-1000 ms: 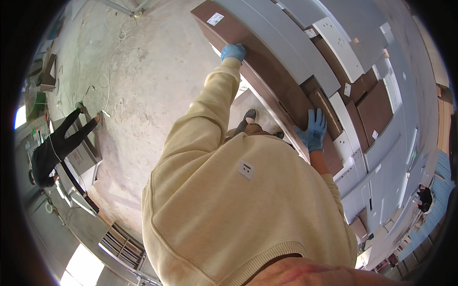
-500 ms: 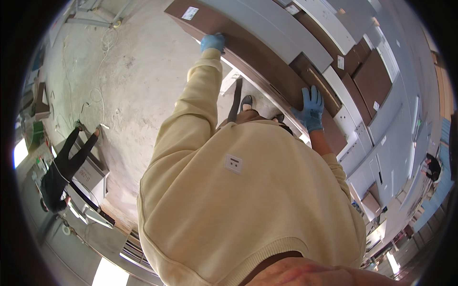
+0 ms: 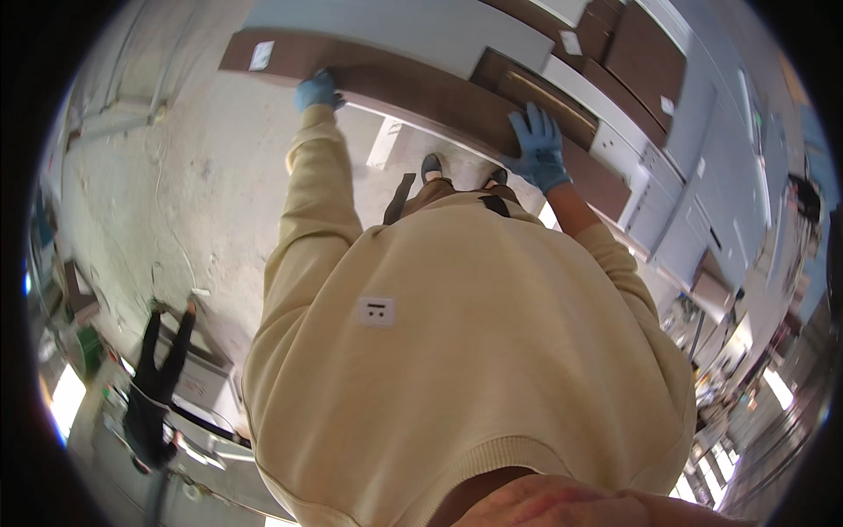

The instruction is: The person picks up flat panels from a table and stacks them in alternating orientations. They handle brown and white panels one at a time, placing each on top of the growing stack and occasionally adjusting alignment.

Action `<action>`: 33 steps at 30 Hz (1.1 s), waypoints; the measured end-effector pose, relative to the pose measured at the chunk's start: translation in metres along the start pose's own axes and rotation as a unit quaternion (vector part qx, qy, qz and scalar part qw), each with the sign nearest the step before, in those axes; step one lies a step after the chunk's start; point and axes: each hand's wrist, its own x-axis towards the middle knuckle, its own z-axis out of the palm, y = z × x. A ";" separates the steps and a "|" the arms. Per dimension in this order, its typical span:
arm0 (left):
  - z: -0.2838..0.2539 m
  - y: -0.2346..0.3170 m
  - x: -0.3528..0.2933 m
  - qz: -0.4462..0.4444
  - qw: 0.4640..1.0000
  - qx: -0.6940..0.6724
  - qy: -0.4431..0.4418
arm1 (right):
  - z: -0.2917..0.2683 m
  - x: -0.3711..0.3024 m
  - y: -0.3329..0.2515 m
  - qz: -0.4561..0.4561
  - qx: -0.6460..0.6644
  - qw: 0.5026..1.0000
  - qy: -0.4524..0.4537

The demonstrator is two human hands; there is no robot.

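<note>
A long brown board [image 3: 413, 92] with a white label [image 3: 261, 55] near its left end lies across the front of me. My left hand [image 3: 318, 92], in a blue glove, is closed over the board's near edge, a little right of the label. On the board's right part rests my right hand [image 3: 537, 149], also blue-gloved, its fingers spread and palm down. A grey panel [image 3: 378, 31] borders the board's far side. Just beyond my right hand sits a brown framed piece [image 3: 536, 88]. The left hand's thumb and underside are partly hidden.
More white, grey and brown panels [image 3: 645, 66] are stacked to the right. Concrete floor [image 3: 211, 167] stretches out on the left. A person in dark clothes [image 3: 154, 395] stands there beside a large box [image 3: 200, 382]. A metal frame [image 3: 114, 119] is at the far left.
The whole view has turned, so the board now runs more nearly level and sits further left. Both hands keep about the same places on it.
</note>
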 end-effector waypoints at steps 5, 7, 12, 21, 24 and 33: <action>-0.001 -0.012 0.024 0.077 0.996 0.022 -0.051 | 0.000 -0.009 0.002 -0.003 0.008 1.000 0.025; -0.002 -0.012 0.020 -0.034 0.996 -0.083 -0.019 | -0.001 -0.009 0.003 -0.002 0.028 0.999 0.030; -0.003 0.000 0.000 -0.022 0.995 -0.089 -0.030 | -0.002 -0.008 0.001 0.010 0.017 0.999 0.045; -0.002 -0.005 0.013 -0.041 0.994 -0.097 -0.029 | -0.005 -0.009 0.004 0.006 0.054 0.997 0.049; -0.008 -0.010 0.023 -0.061 0.994 -0.092 -0.003 | -0.004 -0.007 0.005 0.011 0.052 0.998 0.018; -0.029 -0.021 0.050 -0.037 0.997 -0.060 -0.033 | -0.006 -0.008 0.005 -0.014 0.088 0.995 0.037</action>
